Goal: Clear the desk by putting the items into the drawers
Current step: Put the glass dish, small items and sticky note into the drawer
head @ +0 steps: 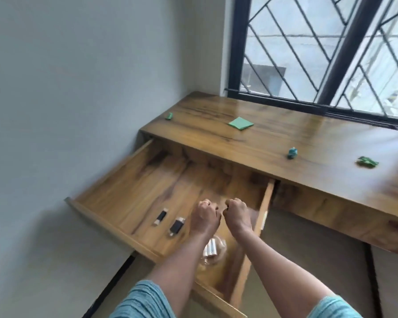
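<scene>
Head view: my left hand (205,216) and right hand (236,214) hover over the open drawer (133,191), fingers curled; holding what, I cannot tell. Next I'd likely reach beyond the drawer for the green notepad (241,123) on the tabletop (290,129).

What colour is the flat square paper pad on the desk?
The flat square paper pad is green; head view.

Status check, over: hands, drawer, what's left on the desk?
Left hand, right hand curled over open drawer, nothing seen held. Drawer holds two black sticks, clear jar. On desk: green pad, three green scraps. Nothing blocking.
</scene>
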The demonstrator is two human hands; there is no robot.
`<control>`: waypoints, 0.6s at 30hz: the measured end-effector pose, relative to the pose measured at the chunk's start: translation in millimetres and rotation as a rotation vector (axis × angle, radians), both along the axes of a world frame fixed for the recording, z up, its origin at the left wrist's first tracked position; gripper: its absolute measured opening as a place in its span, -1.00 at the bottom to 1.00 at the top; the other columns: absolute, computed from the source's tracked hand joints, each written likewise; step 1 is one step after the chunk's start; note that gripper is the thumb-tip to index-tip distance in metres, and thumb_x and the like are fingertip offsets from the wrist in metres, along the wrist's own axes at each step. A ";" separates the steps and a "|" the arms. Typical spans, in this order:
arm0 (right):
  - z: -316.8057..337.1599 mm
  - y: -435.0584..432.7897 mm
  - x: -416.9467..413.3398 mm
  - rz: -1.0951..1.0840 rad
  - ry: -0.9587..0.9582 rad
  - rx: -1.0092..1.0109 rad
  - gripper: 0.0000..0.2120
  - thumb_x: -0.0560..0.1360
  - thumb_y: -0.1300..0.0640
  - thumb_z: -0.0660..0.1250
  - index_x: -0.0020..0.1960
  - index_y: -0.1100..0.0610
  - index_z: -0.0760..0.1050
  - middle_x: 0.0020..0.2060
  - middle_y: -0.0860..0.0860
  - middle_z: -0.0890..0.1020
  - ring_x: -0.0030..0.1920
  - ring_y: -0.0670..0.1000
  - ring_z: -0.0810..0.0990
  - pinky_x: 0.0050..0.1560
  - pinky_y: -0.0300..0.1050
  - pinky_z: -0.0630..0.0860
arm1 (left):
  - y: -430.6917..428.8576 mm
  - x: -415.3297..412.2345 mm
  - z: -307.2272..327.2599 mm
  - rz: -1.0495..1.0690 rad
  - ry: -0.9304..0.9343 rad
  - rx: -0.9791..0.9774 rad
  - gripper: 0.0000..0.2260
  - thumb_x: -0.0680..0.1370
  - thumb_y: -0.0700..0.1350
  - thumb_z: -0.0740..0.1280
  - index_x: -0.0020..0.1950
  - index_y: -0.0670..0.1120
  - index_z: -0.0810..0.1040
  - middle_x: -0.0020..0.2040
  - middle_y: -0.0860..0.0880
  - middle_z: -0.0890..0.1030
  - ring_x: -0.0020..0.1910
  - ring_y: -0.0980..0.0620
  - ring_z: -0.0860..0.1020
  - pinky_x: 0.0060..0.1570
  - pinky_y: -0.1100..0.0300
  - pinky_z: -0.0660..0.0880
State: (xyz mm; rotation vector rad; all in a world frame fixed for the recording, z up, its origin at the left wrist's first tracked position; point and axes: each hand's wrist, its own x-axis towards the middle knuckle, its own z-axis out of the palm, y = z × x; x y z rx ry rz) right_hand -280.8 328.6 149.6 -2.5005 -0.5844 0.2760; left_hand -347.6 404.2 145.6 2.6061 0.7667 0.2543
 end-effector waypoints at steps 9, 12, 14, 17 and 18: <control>-59.0 195.2 -80.2 0.071 0.157 -0.070 -0.73 0.47 0.33 0.18 0.08 0.17 0.55 0.02 0.15 0.63 0.05 0.16 0.59 0.03 0.05 0.57 | 209.5 -77.0 -37.0 0.196 0.214 -0.049 -0.77 0.56 -0.10 0.24 0.13 -0.11 0.61 0.06 -0.07 0.63 0.04 0.00 0.59 -0.03 0.20 0.52; -69.0 238.0 -97.5 0.010 0.211 -0.063 -0.70 0.48 0.37 0.15 0.13 0.19 0.53 0.02 0.12 0.63 0.02 0.14 0.60 0.01 0.03 0.59 | 257.1 -90.9 -49.3 0.222 0.303 -0.079 -0.77 0.56 -0.13 0.23 0.11 -0.13 0.63 0.07 -0.09 0.63 0.04 -0.02 0.59 0.00 0.17 0.56; -74.0 261.8 -104.9 -0.017 0.234 -0.080 -0.67 0.48 0.37 0.13 0.15 0.19 0.52 0.04 0.12 0.63 0.05 0.13 0.58 0.03 0.00 0.58 | 280.4 -93.3 -55.9 0.222 0.355 -0.106 -0.77 0.57 -0.13 0.24 0.14 -0.14 0.61 0.09 -0.09 0.62 0.05 -0.02 0.59 -0.02 0.19 0.55; -79.4 286.0 -110.0 -0.051 0.270 -0.099 -0.68 0.49 0.36 0.16 0.19 0.20 0.51 0.07 0.13 0.61 0.10 0.13 0.57 0.06 -0.03 0.55 | 302.9 -88.7 -64.6 0.220 0.386 -0.151 -0.75 0.58 -0.10 0.26 0.19 -0.15 0.59 0.13 -0.10 0.61 0.08 -0.04 0.59 -0.03 0.20 0.52; -80.9 292.1 -111.1 -0.067 0.278 -0.100 -0.70 0.49 0.34 0.17 0.17 0.20 0.51 0.06 0.13 0.60 0.08 0.13 0.57 0.06 -0.03 0.56 | 307.2 -86.7 -67.0 0.213 0.390 -0.162 -0.74 0.58 -0.10 0.25 0.20 -0.16 0.58 0.15 -0.11 0.60 0.10 -0.05 0.58 -0.01 0.19 0.52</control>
